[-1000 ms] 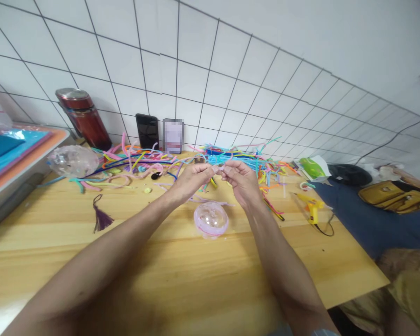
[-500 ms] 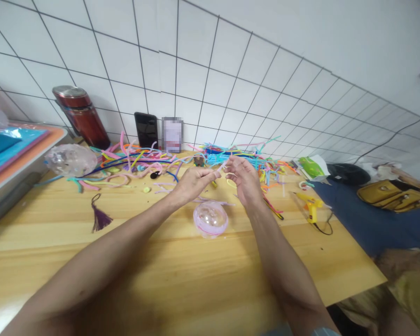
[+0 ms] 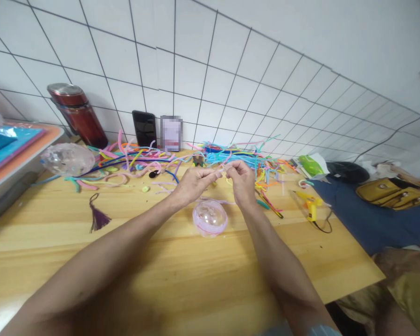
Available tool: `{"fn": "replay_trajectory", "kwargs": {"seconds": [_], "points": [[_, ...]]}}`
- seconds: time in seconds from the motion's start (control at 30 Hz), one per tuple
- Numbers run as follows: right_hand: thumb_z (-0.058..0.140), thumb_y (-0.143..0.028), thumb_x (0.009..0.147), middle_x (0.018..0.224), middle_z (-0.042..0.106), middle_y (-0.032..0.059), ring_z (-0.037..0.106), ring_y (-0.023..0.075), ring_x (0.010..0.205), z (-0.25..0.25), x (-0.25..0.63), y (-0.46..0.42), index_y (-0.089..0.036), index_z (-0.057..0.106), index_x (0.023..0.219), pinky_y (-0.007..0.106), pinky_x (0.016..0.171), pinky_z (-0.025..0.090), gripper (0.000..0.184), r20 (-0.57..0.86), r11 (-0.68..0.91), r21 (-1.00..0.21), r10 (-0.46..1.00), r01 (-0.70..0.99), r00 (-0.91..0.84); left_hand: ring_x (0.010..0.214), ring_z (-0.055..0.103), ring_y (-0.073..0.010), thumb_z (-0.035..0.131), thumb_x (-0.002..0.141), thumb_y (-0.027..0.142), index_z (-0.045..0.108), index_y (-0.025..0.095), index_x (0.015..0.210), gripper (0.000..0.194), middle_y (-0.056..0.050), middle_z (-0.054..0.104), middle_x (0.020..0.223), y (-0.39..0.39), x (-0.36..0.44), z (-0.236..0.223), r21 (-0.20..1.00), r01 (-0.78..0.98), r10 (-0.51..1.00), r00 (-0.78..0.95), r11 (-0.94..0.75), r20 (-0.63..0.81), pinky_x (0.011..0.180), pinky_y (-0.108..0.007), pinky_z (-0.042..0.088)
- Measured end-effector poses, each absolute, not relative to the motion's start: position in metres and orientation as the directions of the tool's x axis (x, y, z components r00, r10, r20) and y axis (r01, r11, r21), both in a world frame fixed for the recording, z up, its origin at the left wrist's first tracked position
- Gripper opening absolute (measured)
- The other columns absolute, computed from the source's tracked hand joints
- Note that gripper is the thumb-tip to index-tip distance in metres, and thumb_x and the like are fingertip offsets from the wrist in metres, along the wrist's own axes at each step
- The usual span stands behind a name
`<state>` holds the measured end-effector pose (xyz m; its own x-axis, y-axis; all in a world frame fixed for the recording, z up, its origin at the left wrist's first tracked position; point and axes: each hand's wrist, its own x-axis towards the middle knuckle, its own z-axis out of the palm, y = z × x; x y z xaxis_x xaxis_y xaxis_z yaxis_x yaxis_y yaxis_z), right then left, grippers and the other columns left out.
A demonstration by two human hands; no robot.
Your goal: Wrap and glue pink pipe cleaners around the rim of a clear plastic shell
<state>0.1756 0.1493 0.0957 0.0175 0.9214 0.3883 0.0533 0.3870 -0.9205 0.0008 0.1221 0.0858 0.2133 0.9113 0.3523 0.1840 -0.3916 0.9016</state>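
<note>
My left hand [image 3: 193, 183] and my right hand [image 3: 241, 181] meet above the wooden table [image 3: 182, 270], fingertips pinched together on a thin pale pink pipe cleaner piece [image 3: 222, 171] held between them. Just below and in front of the hands a clear plastic ball with a pink rim [image 3: 210, 218] rests on the table. Behind the hands lies a long heap of coloured pipe cleaners [image 3: 154, 161].
A red thermos [image 3: 77, 115], a black phone [image 3: 144, 129] and a small card lean at the tiled wall. A clear crinkled ball [image 3: 67, 159] and purple tassel [image 3: 97, 217] lie left. A yellow glue gun [image 3: 311, 204] sits right, beside a dark blue cloth [image 3: 371, 214].
My right hand opened and lifted a little half a second ago, then came back down and pinched the pink piece against my left fingertips again. The view drifted slightly.
</note>
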Motion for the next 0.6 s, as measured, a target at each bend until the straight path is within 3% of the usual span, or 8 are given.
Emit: {"fn": "replay_trajectory", "kwargs": {"seconds": [0.23,0.4,0.6], "points": [[0.083,-0.056,0.083,0.073,0.065,-0.0032,0.053,0.0132,0.064,0.0969,0.1736,0.1474,-0.023,0.072,0.085,0.030,0.066,0.045,0.035,0.307,0.294,-0.947,0.947,-0.129,-0.099,0.063,0.038,-0.0121,0.056,0.098,0.059,0.047,0.020,0.065,0.052,0.004,0.038,0.064,0.1226,0.0008,0.0843,0.894,0.191,0.909,0.192,-0.405,0.370,0.062,-0.027,0.030],[0.085,-0.046,0.079,0.060,0.054,-0.0054,0.046,0.0119,0.060,0.0949,0.1717,0.1482,-0.023,0.060,0.063,0.029,0.064,0.041,0.038,0.316,0.313,-0.941,0.949,-0.127,0.001,0.064,0.041,-0.0126,0.056,0.099,0.056,0.048,0.020,0.065,0.050,0.004,0.042,0.064,0.1211,0.0029,0.0834,0.879,0.209,0.899,0.194,-0.428,0.392,0.063,-0.027,0.032],[0.083,-0.044,0.078,0.060,0.051,-0.0062,0.044,0.0114,0.059,0.0926,0.1703,0.1514,-0.024,0.056,0.062,0.028,0.064,0.042,0.037,0.302,0.309,-0.936,0.951,-0.171,0.065,0.066,0.044,-0.0125,0.055,0.099,0.055,0.051,0.019,0.068,0.048,0.003,0.044,0.067,0.1172,0.0043,0.0865,0.873,0.200,0.889,0.218,-0.444,0.402,0.064,-0.026,0.035]]}}
